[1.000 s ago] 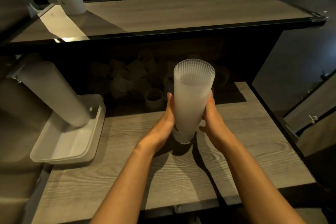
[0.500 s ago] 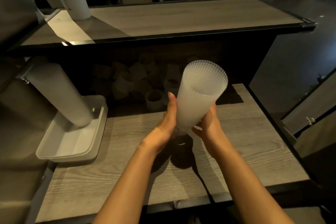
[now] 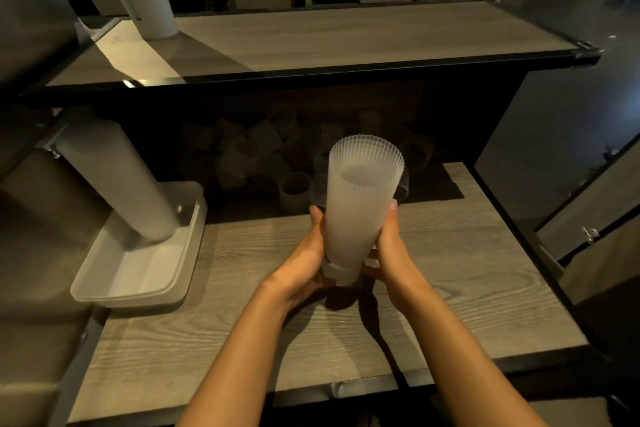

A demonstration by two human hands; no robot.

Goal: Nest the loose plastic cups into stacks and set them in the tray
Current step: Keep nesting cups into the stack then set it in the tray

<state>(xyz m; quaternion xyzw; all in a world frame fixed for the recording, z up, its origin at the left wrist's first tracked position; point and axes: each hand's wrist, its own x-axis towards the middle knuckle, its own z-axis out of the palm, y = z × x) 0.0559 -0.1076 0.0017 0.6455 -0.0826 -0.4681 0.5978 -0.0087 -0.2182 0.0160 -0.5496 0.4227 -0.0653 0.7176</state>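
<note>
Cup stack (image 3: 360, 208) between both hands (image 3: 349, 253)

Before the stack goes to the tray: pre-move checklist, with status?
1. Grip: left hand and right hand clasp the cup stack from both sides: ok.
2. Stack upright, rims even: ok.
3. Stack base off the table: cannot tell.
4. Free space in the tray: near end bare, ok.
5. Leaning stack already in the tray, steady: cannot tell.
6. Loose cups remain under the shelf: not ok.
</note>
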